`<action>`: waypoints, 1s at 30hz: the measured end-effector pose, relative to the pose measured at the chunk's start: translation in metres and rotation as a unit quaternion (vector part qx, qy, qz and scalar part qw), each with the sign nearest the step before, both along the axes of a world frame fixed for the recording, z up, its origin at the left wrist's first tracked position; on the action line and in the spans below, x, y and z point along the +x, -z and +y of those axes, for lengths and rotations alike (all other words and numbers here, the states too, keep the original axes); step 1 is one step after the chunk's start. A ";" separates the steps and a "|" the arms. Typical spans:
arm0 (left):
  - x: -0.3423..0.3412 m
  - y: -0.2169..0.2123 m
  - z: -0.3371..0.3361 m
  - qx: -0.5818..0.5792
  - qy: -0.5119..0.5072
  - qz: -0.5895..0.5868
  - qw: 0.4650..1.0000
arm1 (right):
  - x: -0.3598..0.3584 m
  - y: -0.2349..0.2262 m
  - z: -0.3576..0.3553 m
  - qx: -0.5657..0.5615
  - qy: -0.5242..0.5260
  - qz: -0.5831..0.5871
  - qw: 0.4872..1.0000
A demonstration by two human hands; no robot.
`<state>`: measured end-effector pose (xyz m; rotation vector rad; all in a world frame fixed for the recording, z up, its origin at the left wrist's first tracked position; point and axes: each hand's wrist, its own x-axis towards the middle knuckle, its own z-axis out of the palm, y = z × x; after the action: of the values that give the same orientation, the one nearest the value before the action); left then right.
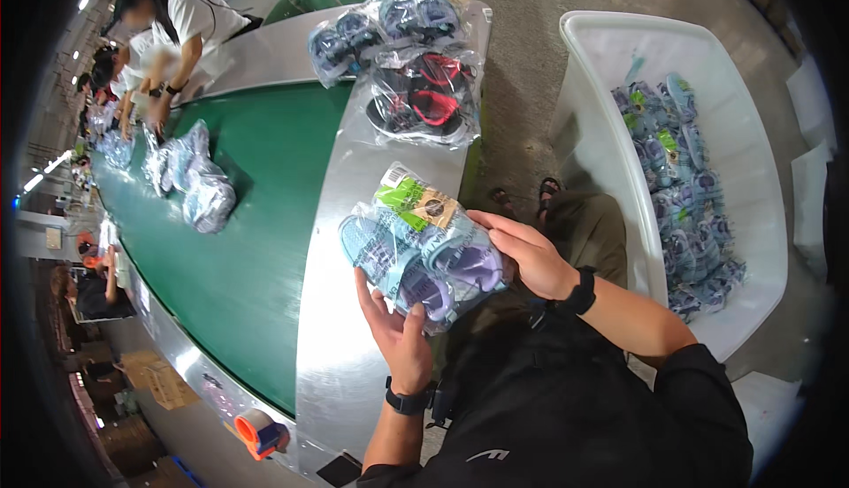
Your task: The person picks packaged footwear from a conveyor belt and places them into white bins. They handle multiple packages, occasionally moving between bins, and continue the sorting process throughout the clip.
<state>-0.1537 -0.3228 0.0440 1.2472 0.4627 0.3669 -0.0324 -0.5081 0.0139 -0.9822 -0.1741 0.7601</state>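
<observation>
Between both hands I hold a bagged pair of shoes (424, 254), light blue with purple linings, in clear printed plastic. A green and tan card shows at the bag's upper end. My left hand (395, 333) grips its near left side, thumb on top and fingers partly hidden beneath. On the right end, my right hand (533, 256) has its fingers curled round the edge. The pair is above the metal table edge (340, 329). Farther back on that metal lie a bagged red and black pair of shoes (424, 99) and bagged blue-grey shoes (389, 28).
At right stands a white bin (610, 179) with many bagged shoes (685, 205) inside. A green conveyor belt (274, 249) carries bagged shoes (203, 179) toward the left. A co-worker (190, 28) bends over its far end. An orange tape dispenser (258, 435) and a dark phone (340, 468) lie near the front.
</observation>
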 end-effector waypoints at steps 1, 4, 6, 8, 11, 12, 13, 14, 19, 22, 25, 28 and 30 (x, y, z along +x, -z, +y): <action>-0.004 0.000 -0.004 -0.001 0.001 -0.009 1.000 | -0.006 -0.003 -0.005 0.003 0.008 0.001 1.000; -0.009 0.001 -0.012 -0.012 0.007 -0.036 0.999 | -0.011 -0.012 -0.015 0.009 0.015 -0.011 1.000; -0.010 0.002 -0.013 0.004 0.006 -0.042 0.999 | -0.011 -0.018 -0.018 0.007 0.012 -0.028 1.000; -0.011 0.001 -0.013 0.000 0.003 -0.048 0.999 | -0.012 -0.022 -0.020 0.002 0.007 -0.038 0.999; -0.013 0.000 -0.011 -0.010 0.007 -0.048 0.999 | -0.015 -0.029 -0.020 -0.014 0.009 -0.064 0.998; -0.013 0.000 -0.011 -0.020 0.008 -0.046 0.999 | -0.016 -0.031 -0.020 -0.028 0.014 -0.071 0.997; -0.013 0.000 -0.011 -0.030 0.011 -0.044 0.999 | -0.018 -0.034 -0.020 -0.027 0.015 -0.083 0.996; -0.013 -0.001 -0.011 -0.046 0.011 -0.051 0.998 | -0.021 -0.037 -0.021 -0.034 0.018 -0.091 0.995; -0.009 -0.002 -0.015 -0.110 0.010 -0.082 0.990 | -0.027 -0.051 -0.026 -0.101 0.027 -0.200 0.974; -0.008 -0.005 -0.015 -0.105 0.024 -0.077 0.991 | -0.027 -0.055 -0.030 -0.115 0.024 -0.211 0.970; -0.006 -0.006 -0.015 -0.106 0.032 -0.066 0.992 | -0.027 -0.056 -0.033 -0.127 0.011 -0.207 0.970; -0.005 -0.006 -0.016 -0.098 0.036 -0.073 0.992 | -0.028 -0.054 -0.036 -0.126 0.015 -0.218 0.968; -0.004 -0.005 -0.017 -0.093 0.035 -0.075 0.992 | -0.027 -0.052 -0.037 -0.122 0.019 -0.219 0.968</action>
<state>-0.1581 -0.3395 0.0492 1.0439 0.3167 0.3477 -0.0597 -0.5453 0.0661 -1.3794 -0.4515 0.5282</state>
